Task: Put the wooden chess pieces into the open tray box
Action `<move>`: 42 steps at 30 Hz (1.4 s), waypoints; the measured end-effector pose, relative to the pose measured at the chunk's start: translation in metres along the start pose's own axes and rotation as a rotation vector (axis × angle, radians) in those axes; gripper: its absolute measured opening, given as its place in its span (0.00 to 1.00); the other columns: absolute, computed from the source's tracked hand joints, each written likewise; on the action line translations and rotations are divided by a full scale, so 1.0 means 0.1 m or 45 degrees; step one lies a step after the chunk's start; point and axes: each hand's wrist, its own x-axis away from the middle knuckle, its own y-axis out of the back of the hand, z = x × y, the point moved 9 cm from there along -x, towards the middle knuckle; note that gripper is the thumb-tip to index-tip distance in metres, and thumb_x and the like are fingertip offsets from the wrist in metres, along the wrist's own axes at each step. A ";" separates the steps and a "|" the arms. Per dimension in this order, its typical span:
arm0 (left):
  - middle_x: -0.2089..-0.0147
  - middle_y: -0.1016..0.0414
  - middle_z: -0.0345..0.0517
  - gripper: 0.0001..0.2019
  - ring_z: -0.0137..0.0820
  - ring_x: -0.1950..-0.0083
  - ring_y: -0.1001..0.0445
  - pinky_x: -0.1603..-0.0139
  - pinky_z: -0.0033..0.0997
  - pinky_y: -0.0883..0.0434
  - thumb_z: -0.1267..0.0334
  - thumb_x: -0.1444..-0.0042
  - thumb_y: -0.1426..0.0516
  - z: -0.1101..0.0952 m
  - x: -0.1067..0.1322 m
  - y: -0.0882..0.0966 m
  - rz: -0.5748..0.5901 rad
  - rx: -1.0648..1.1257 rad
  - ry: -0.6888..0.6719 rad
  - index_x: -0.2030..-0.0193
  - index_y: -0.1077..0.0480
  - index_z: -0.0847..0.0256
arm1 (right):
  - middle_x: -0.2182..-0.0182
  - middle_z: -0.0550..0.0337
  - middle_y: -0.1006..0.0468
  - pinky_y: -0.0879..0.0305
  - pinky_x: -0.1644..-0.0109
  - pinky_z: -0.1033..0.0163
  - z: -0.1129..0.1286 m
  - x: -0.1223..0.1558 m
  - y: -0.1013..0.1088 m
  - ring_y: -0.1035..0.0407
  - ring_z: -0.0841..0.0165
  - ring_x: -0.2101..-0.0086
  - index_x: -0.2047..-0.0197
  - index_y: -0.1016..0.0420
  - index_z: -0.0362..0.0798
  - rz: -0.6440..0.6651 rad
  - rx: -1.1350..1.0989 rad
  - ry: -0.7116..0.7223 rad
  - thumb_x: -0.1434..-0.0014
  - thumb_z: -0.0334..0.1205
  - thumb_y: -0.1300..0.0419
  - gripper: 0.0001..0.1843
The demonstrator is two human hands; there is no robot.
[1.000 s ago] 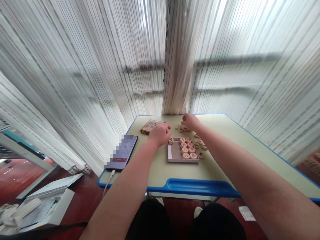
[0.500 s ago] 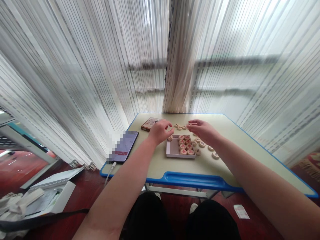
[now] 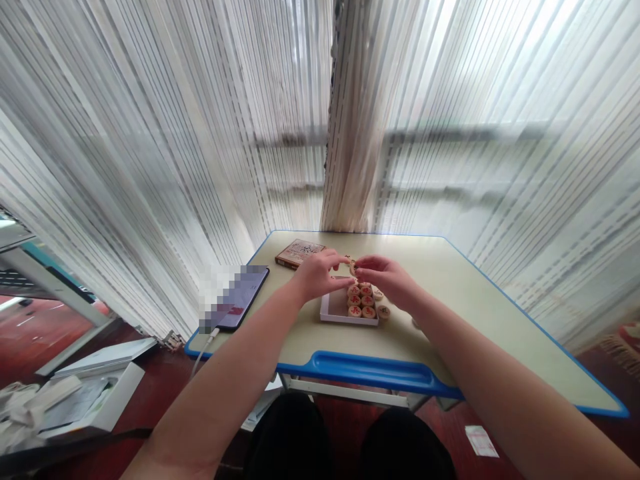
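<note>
Right hand (image 3: 387, 275) pinched a round, pale wooden disc (image 3: 353, 268) at its fingertips; left hand (image 3: 317, 275) had thumb and forefinger parted around it, contact I couldn't confirm remotely. Near it, red-lettered discs (image 3: 355, 311) sat in rows inside a shallow white box (image 3: 345, 321). Tabletop (image 3: 480, 300) was cream, blue-edged; sheer striped curtains (image 3: 200, 133) hung behind. Both forearms (image 3: 255, 353) angled inward.
</note>
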 end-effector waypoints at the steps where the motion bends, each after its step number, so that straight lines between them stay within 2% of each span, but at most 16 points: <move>1: 0.69 0.28 0.42 0.18 0.27 0.69 0.32 0.64 0.28 0.33 0.52 0.52 0.39 -0.01 0.00 -0.01 0.017 0.004 -0.004 0.57 0.25 0.60 | 0.69 0.62 0.22 0.31 0.60 0.63 0.01 0.01 -0.02 0.28 0.71 0.68 0.66 0.26 0.47 0.016 -0.007 -0.008 0.59 0.40 0.31 0.16; 5: 0.70 0.27 0.42 0.16 0.28 0.67 0.30 0.62 0.29 0.33 0.55 0.52 0.38 0.01 0.01 -0.05 0.040 -0.011 0.001 0.57 0.25 0.61 | 0.68 0.61 0.22 0.31 0.62 0.64 0.03 0.03 -0.05 0.28 0.71 0.68 0.64 0.26 0.46 0.021 0.013 -0.036 0.58 0.36 0.32 0.15; 10: 0.71 0.27 0.42 0.16 0.27 0.69 0.31 0.64 0.28 0.33 0.55 0.51 0.39 0.01 0.02 -0.07 0.031 0.008 -0.020 0.58 0.25 0.62 | 0.75 0.66 0.25 0.33 0.65 0.66 0.00 0.03 -0.07 0.30 0.75 0.72 0.69 0.29 0.45 0.021 0.063 -0.057 0.58 0.36 0.32 0.12; 17: 0.67 0.29 0.44 0.13 0.24 0.71 0.35 0.68 0.26 0.34 0.57 0.51 0.39 -0.11 0.01 0.08 -0.110 0.084 -0.048 0.61 0.25 0.63 | 0.74 0.65 0.25 0.33 0.65 0.65 0.05 0.06 -0.13 0.30 0.74 0.73 0.69 0.30 0.45 0.059 0.012 -0.036 0.58 0.40 0.31 0.15; 21: 0.68 0.29 0.43 0.10 0.23 0.72 0.36 0.70 0.24 0.35 0.61 0.51 0.40 -0.12 0.00 0.14 -0.104 0.185 -0.007 0.64 0.26 0.64 | 0.73 0.63 0.25 0.33 0.67 0.67 0.10 0.08 -0.15 0.30 0.74 0.73 0.68 0.29 0.45 0.052 -0.083 -0.005 0.57 0.41 0.31 0.14; 24: 0.67 0.28 0.43 0.12 0.24 0.72 0.35 0.70 0.24 0.35 0.60 0.53 0.39 -0.02 0.00 0.15 0.015 0.195 0.127 0.62 0.26 0.64 | 0.73 0.58 0.24 0.32 0.69 0.66 0.10 0.05 -0.10 0.30 0.71 0.73 0.66 0.27 0.45 -0.004 -0.253 -0.028 0.46 0.49 0.38 0.15; 26: 0.67 0.26 0.43 0.13 0.26 0.69 0.33 0.70 0.25 0.35 0.57 0.55 0.38 0.11 0.03 0.09 0.237 0.120 0.259 0.64 0.25 0.62 | 0.74 0.55 0.24 0.31 0.71 0.65 0.10 0.03 -0.01 0.30 0.70 0.74 0.66 0.28 0.45 -0.089 -0.360 -0.042 0.40 0.53 0.46 0.19; 28: 0.66 0.24 0.43 0.14 0.29 0.66 0.30 0.67 0.26 0.35 0.54 0.55 0.39 0.22 0.09 0.04 0.437 0.082 0.358 0.65 0.24 0.60 | 0.75 0.55 0.25 0.32 0.72 0.64 0.11 0.02 0.08 0.31 0.69 0.75 0.67 0.28 0.45 -0.168 -0.419 -0.054 0.38 0.53 0.51 0.21; 32: 0.60 0.23 0.43 0.17 0.33 0.60 0.28 0.63 0.27 0.34 0.53 0.57 0.40 0.37 0.21 -0.04 0.654 0.062 0.484 0.62 0.24 0.59 | 0.78 0.58 0.28 0.35 0.75 0.66 0.18 0.05 0.24 0.34 0.71 0.78 0.70 0.29 0.45 -0.325 -0.481 0.012 0.36 0.51 0.53 0.21; 36: 0.60 0.24 0.43 0.20 0.34 0.59 0.28 0.64 0.26 0.35 0.51 0.59 0.39 0.37 0.27 -0.16 0.786 0.011 0.494 0.59 0.24 0.58 | 0.80 0.61 0.30 0.39 0.77 0.67 0.26 0.10 0.37 0.36 0.73 0.80 0.71 0.29 0.46 -0.462 -0.516 0.144 0.39 0.50 0.49 0.18; 42: 0.63 0.24 0.42 0.18 0.32 0.63 0.29 0.68 0.26 0.37 0.50 0.57 0.40 0.35 0.26 -0.20 0.790 -0.041 0.480 0.61 0.24 0.57 | 0.83 0.64 0.33 0.43 0.79 0.67 0.22 0.12 0.34 0.40 0.74 0.83 0.73 0.31 0.46 -0.476 -0.629 0.038 0.40 0.49 0.49 0.18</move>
